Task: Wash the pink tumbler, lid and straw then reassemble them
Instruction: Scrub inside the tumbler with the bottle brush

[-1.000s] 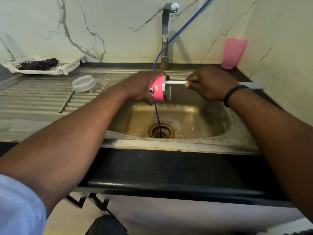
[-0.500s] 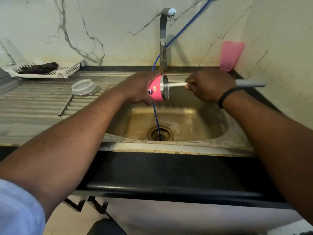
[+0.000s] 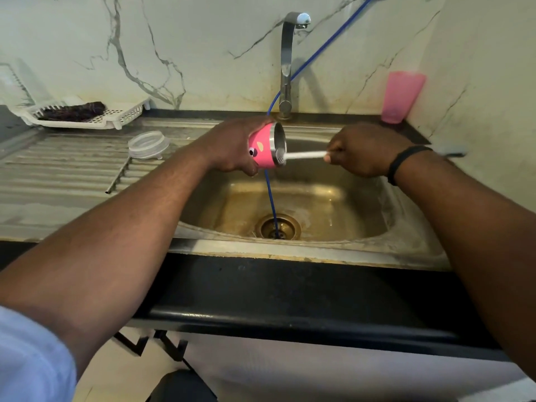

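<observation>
My left hand grips the pink tumbler on its side above the sink, steel mouth facing right. My right hand holds a white-handled bottle brush; its bristle head sits just inside the tumbler's lower rim, and the grey end of the handle pokes out past my wrist. The clear lid lies on the drainboard to the left, with the metal straw lying just below it.
A steel sink basin with a drain lies below my hands. A tap stands behind, and a blue hose runs down into the drain. A pink plastic cup sits at the back right. A white rack holds a dark brush.
The tumbler's mouth has tilted more toward me. The brush has drawn back, so its bristles now show at the rim, and my right hand has shifted slightly right.
</observation>
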